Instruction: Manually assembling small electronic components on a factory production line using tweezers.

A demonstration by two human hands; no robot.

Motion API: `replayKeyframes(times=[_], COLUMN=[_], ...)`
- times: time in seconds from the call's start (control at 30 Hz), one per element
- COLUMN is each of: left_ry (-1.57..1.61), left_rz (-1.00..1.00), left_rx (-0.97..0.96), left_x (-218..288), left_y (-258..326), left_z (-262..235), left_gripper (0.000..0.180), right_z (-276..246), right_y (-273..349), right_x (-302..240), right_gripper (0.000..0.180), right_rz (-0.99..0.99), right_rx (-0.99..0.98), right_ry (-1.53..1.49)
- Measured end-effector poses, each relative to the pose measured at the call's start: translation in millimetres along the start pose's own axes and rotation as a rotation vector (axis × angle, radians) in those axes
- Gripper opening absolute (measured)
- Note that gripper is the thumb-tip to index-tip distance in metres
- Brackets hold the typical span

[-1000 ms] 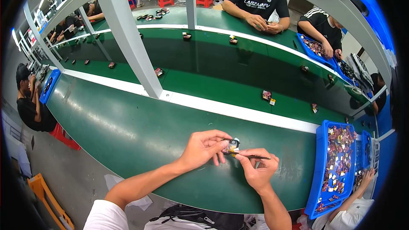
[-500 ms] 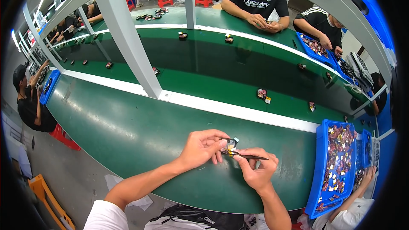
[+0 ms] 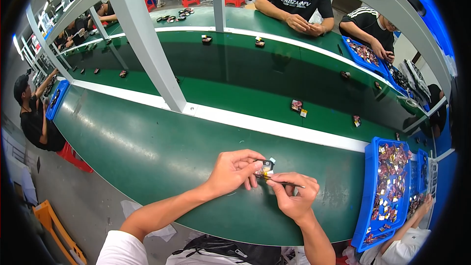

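My left hand [image 3: 234, 171] grips a small black electronic housing [image 3: 268, 164] by its left side, thumb on top, above the green table. Inside the housing there are pale and yellow parts, too small to make out well. My right hand [image 3: 297, 195] pinches a pair of dark tweezers [image 3: 289, 184], whose tip end reaches the lower edge of the housing. The handle end points right, past my fingers. Both hands are close together, and my fingers hide part of the housing.
At my right stands a blue tray [image 3: 369, 191] filled with small reddish parts with white and yellow pieces. Beyond a white rail [image 3: 255, 126], a green conveyor belt [image 3: 225, 99] carries several small black units. A grey post [image 3: 147, 44] rises at the rail. Other people sit around the line.
The tweezers and my right fingers have shifted slightly left against the housing. My left hand stays in place. Units on the belt have moved a little to the left.
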State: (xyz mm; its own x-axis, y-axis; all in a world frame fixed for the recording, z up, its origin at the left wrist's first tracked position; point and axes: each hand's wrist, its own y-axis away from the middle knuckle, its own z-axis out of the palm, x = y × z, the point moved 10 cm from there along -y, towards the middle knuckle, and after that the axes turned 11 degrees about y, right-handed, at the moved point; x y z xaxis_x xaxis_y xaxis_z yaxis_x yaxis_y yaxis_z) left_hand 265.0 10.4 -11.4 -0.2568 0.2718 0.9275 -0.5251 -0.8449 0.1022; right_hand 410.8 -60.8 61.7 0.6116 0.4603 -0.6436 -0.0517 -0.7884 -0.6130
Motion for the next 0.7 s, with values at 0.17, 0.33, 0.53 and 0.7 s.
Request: replayKeyframes(times=[0.17, 0.33, 0.53, 0.7], left_ry=[-0.004, 0.008, -0.041, -0.044], left_rz=[-0.029, -0.035, 0.006, -0.001], left_rx=[0.022, 0.076, 0.151, 0.098], left_x=[-3, -11, -9, -10], left_y=[0, 1, 4, 1], left_z=[0, -2, 0, 5], left_gripper=[0.024, 0.021, 0.02, 0.026], right_z=[0, 3, 1, -1], right_y=[-2, 4, 5, 3], right_x=[-4, -11, -15, -13], right_gripper=[0.015, 0.016, 0.016, 0.018], right_rz=[-0.016, -0.14, -0.171, -0.152], right_rx=[-0.022, -0.012, 0.027, -0.006], right_ry=[-0.011, 0.059, 0.107, 0.147])
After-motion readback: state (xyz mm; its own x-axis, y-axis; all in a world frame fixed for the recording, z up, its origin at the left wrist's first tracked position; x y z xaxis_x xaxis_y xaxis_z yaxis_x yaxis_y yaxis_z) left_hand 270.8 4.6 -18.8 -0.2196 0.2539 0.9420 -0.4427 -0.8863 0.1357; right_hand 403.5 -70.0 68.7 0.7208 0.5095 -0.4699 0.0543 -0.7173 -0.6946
